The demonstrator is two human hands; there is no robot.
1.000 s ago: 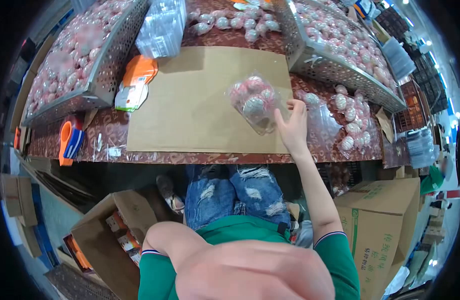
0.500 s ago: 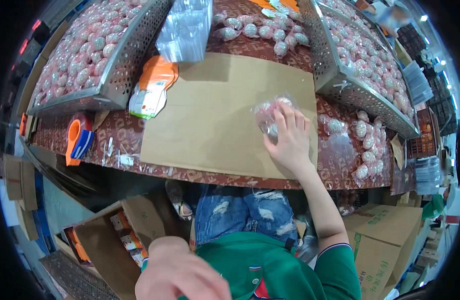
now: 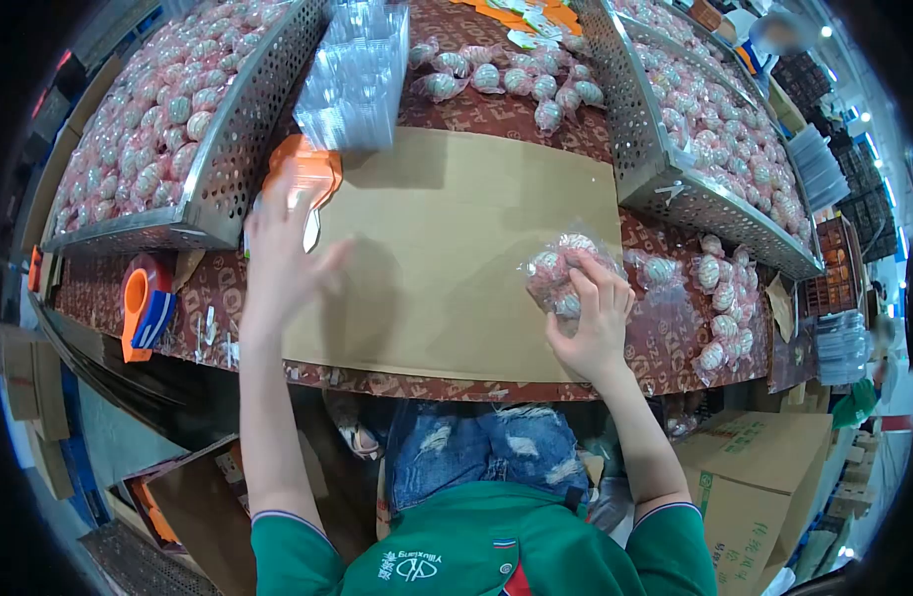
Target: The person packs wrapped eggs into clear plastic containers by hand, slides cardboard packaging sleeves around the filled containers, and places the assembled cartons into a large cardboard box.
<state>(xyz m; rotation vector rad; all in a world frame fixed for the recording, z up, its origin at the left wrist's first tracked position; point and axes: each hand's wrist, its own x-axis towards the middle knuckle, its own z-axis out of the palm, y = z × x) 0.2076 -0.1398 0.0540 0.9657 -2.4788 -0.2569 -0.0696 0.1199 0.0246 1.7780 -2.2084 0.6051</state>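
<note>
My right hand (image 3: pixel 598 316) rests on the right part of the cardboard sheet (image 3: pixel 447 258), its curled fingers gripping a clear plastic pack (image 3: pixel 548 270). Inside the pack are pale striped balls in pinkish wrap. My left hand (image 3: pixel 286 248) hovers at the left edge of the sheet, somewhat smeared by motion, with fingers spread and nothing visible in it. Just beyond its fingertips lies a pile of orange printed cards (image 3: pixel 312 171), partly covered by the hand. Behind the cards stand stacked clear plastic trays (image 3: pixel 352 89).
Perforated metal bins full of wrapped balls stand left (image 3: pixel 213 179) and right (image 3: pixel 665 169). Loose wrapped balls lie at the back (image 3: pixel 516 79) and right (image 3: pixel 725 298). An orange and blue tape dispenser (image 3: pixel 144 308) sits front left. Cardboard boxes (image 3: pixel 755 487) stand below the table.
My left hand has moved from near my body up and forward to the cards. My right hand stays on the pack, which lies slightly further right and nearer in the picture.
</note>
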